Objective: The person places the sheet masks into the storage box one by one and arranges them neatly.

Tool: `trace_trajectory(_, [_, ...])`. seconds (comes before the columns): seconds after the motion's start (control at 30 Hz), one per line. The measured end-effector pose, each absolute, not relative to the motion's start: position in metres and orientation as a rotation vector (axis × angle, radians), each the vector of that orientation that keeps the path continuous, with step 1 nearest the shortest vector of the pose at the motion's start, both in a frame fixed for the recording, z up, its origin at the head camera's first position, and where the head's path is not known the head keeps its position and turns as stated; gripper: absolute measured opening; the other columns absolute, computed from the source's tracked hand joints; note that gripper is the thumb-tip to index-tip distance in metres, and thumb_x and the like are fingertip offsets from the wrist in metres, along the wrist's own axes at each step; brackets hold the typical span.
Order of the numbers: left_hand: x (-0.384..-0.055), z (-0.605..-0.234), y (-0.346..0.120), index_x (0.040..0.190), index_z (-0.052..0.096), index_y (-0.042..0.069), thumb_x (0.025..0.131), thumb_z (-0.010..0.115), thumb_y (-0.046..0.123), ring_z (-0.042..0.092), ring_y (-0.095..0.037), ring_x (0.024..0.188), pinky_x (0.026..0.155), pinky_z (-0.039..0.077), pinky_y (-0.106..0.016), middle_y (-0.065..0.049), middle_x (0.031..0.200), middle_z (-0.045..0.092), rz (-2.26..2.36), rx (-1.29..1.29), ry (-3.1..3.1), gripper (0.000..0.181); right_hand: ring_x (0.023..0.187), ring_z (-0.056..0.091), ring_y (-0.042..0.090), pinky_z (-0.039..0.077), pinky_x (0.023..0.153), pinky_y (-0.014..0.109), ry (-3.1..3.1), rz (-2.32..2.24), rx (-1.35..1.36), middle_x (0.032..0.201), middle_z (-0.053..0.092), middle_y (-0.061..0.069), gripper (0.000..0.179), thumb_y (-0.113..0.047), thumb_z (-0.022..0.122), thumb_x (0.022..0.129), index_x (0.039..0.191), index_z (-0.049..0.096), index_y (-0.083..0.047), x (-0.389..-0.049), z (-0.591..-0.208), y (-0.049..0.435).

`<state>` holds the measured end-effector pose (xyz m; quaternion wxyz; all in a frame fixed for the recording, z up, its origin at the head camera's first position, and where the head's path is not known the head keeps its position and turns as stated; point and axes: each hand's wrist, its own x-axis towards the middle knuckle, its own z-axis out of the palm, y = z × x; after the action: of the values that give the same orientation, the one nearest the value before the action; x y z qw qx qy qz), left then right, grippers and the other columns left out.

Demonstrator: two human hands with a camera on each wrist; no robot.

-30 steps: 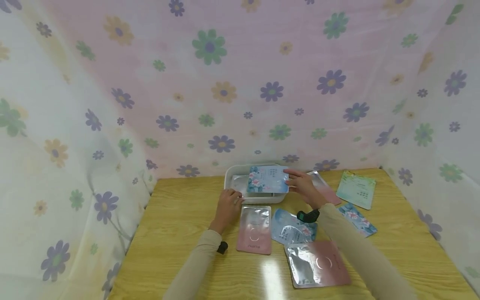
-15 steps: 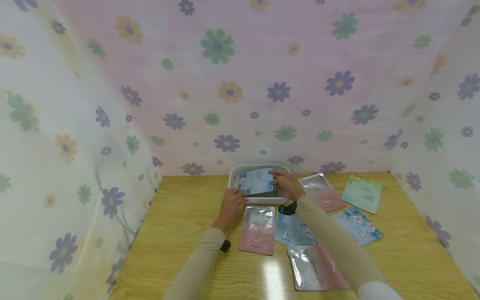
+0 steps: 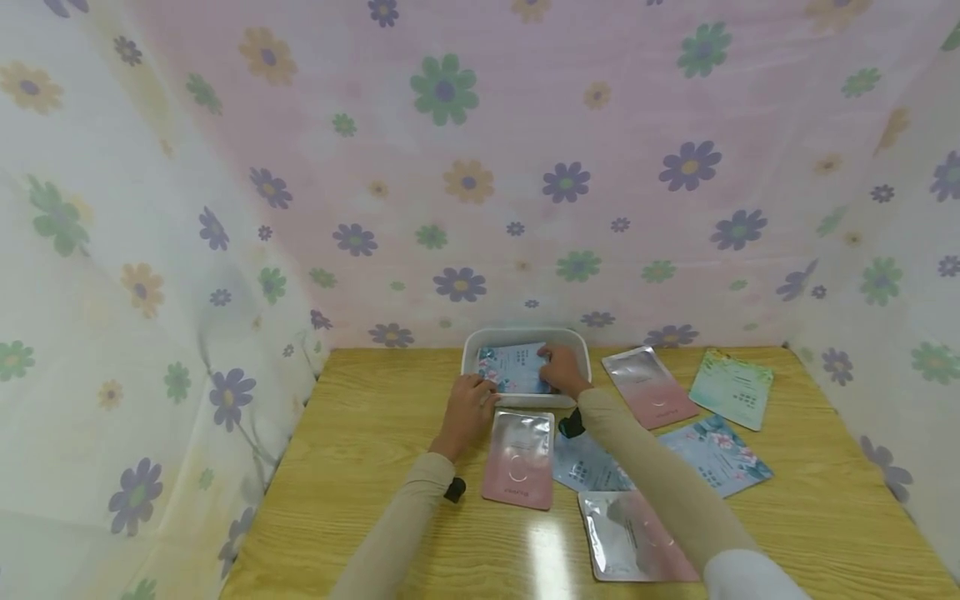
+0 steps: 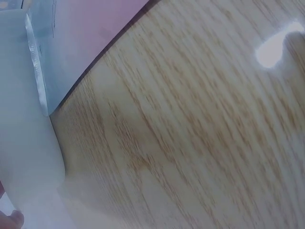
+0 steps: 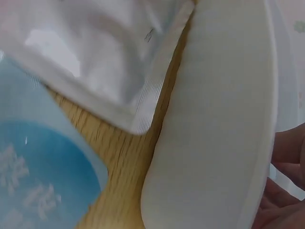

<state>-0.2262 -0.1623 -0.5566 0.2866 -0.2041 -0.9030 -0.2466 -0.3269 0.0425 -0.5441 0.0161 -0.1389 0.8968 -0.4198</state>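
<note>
My right hand (image 3: 564, 372) reaches into a white plastic bin (image 3: 525, 401) and pinches the right end of a blue floral sheet mask packet (image 3: 510, 367). The packet lies almost flat, low inside the bin. What is under it is mostly hidden. My left hand (image 3: 467, 410) grips the bin's front left rim; a fingertip (image 4: 16, 218) shows at the corner of the left wrist view. Just in front of the bin lies a pink and silver mask packet (image 3: 517, 460). In the right wrist view, fingers (image 5: 288, 148) show beyond the bin wall (image 5: 209, 119).
On the wooden table (image 3: 375, 433), right of the bin, lie another pink and silver packet (image 3: 648, 387), a green packet (image 3: 731, 388) and a blue floral packet (image 3: 716, 457). My right forearm partly covers a blue packet (image 3: 588, 464) and a pink-silver one (image 3: 626, 537). Flowered cloth (image 3: 502, 208) hangs behind.
My right hand has carried the blue packet left and down, from above the bin's right side into it. The left hand stays at the rim. The head view has shifted slightly.
</note>
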Motion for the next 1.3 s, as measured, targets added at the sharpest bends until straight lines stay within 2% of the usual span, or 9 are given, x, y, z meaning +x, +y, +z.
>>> trace_trajectory(0.13, [-0.228,-0.557,-0.159,0.086,0.068,0.006,0.080,0.075,0.010,0.054,-0.023,0.084,0.079,0.044,-0.035,-0.005,0.086,0.061,-0.671,-0.563,-2.427,0.010,0.093,0.055,0.034,0.046,0.081,0.045,2.881,-1.068,-0.498,0.108,0.060,0.024,0.040,0.008,0.058,0.070,0.110,0.062,0.009,-0.322,-0.529,0.049])
trace_trajectory(0.23, [-0.229,-0.556,-0.157,0.086,0.067,0.006,0.081,0.074,0.010,0.054,-0.022,0.083,0.079,0.044,-0.035,-0.005,0.086,0.060,-0.668,-0.568,-2.436,0.010,0.100,0.055,0.037,0.046,0.084,0.048,2.875,-1.012,-0.575,0.108,0.061,0.026,0.036,0.004,0.061,0.072,0.108,0.062,0.009,-0.319,-0.515,0.056])
trace_trajectory(0.33, [-0.230,-0.554,-0.156,0.086,0.067,0.007,0.082,0.073,0.012,0.053,-0.022,0.083,0.081,0.043,-0.035,-0.005,0.085,0.060,-0.656,-0.565,-2.444,0.009,0.095,0.058,0.039,0.048,0.079,0.049,2.831,-1.058,-0.707,0.101,0.062,0.028,0.030,0.002,0.063,0.073,0.102,0.063,0.010,-0.318,-0.504,0.063])
trace_trajectory(0.53, [-0.231,-0.550,-0.154,0.084,0.067,0.006,0.081,0.074,0.011,0.054,-0.023,0.080,0.080,0.043,-0.037,-0.005,0.083,0.059,-0.658,-0.583,-2.425,0.009,0.091,0.059,0.037,0.049,0.077,0.049,2.708,-1.182,-0.832,0.098,0.063,0.025,0.021,0.000,0.064,0.078,0.098,0.064,0.008,-0.313,-0.491,0.084])
trace_trajectory(0.77, [-0.231,-0.555,-0.156,0.085,0.066,0.006,0.080,0.074,0.009,0.054,-0.023,0.082,0.079,0.044,-0.036,-0.005,0.084,0.060,-0.659,-0.565,-2.427,0.010,0.091,0.059,0.033,0.052,0.069,0.043,2.579,-1.234,-0.676,0.103,0.061,0.022,0.023,-0.006,0.064,0.086,0.106,0.063,0.004,-0.305,-0.479,0.116])
trace_trajectory(0.9, [-0.230,-0.557,-0.158,0.085,0.067,0.005,0.080,0.075,0.007,0.054,-0.025,0.083,0.080,0.044,-0.038,-0.006,0.084,0.060,-0.694,-0.546,-2.426,0.010,0.090,0.059,0.032,0.052,0.067,0.047,2.511,-1.287,-0.592,0.105,0.059,0.024,0.025,-0.008,0.063,0.088,0.110,0.061,0.004,-0.297,-0.473,0.136])
trace_trajectory(1.03, [-0.227,-0.556,-0.159,0.087,0.067,0.003,0.080,0.074,0.007,0.054,-0.025,0.085,0.080,0.044,-0.038,-0.007,0.086,0.060,-0.721,-0.541,-2.442,0.010,0.085,0.061,0.028,0.053,0.063,0.042,2.509,-1.302,-0.569,0.105,0.060,0.024,0.029,-0.009,0.065,0.088,0.113,0.061,0.005,-0.290,-0.474,0.160])
trace_trajectory(1.3, [-0.224,-0.554,-0.162,0.085,0.068,0.003,0.079,0.075,0.005,0.054,-0.027,0.085,0.081,0.044,-0.039,-0.008,0.086,0.061,-0.726,-0.546,-2.436,0.010,0.089,0.061,0.028,0.054,0.069,0.044,2.477,-1.327,-0.503,0.112,0.057,0.028,0.034,-0.012,0.064,0.090,0.116,0.057,0.007,-0.266,-0.470,0.203])
